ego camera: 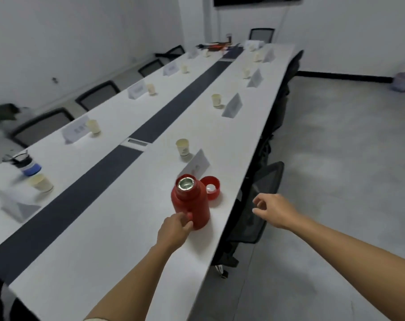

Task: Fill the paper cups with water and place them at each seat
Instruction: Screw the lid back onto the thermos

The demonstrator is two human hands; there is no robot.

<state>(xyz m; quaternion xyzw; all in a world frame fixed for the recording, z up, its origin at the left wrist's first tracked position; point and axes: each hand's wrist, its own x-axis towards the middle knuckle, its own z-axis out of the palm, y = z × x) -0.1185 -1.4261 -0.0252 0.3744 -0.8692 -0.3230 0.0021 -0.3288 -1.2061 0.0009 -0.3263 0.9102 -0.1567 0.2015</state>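
- Long white table (108,228); red flask (192,200) stood uncapped near its edge.
- Left hand (173,230) gripped the flask's handle.
- Right hand (274,210) hovered off the table, fingers loosely curled, holding nothing.

The person is showing a bare left hand (173,230) and a bare right hand (275,210) on bare forearms (132,279), and is wearing a pale cream sleeve (92,319) whose hem is just peeking in at the bottom edge on the left arm.
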